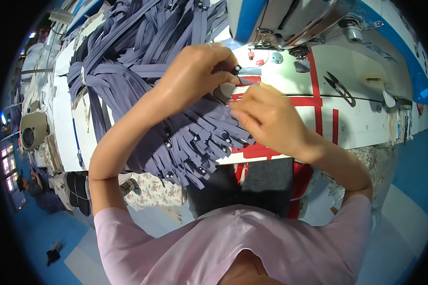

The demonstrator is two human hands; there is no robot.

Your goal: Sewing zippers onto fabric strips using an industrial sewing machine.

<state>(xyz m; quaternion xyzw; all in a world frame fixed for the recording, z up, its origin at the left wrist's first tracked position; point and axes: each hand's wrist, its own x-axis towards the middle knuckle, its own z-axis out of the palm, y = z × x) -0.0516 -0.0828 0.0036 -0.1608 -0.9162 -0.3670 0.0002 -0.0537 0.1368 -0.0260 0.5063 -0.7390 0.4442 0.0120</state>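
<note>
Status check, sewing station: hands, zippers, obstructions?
Left hand curled at a black slider; right hand close by, blurred, grip unclear. Grey-blue zipper strips heaped under left forearm. Black snips off to the right, apart from both hands.

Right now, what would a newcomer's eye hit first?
Probably the heap of grey-purple zippers, covering the left of the white table and hanging over its near edge. Next, the left hand and right hand close together before the sewing machine, then red tape and black thread snips to their right.
</note>
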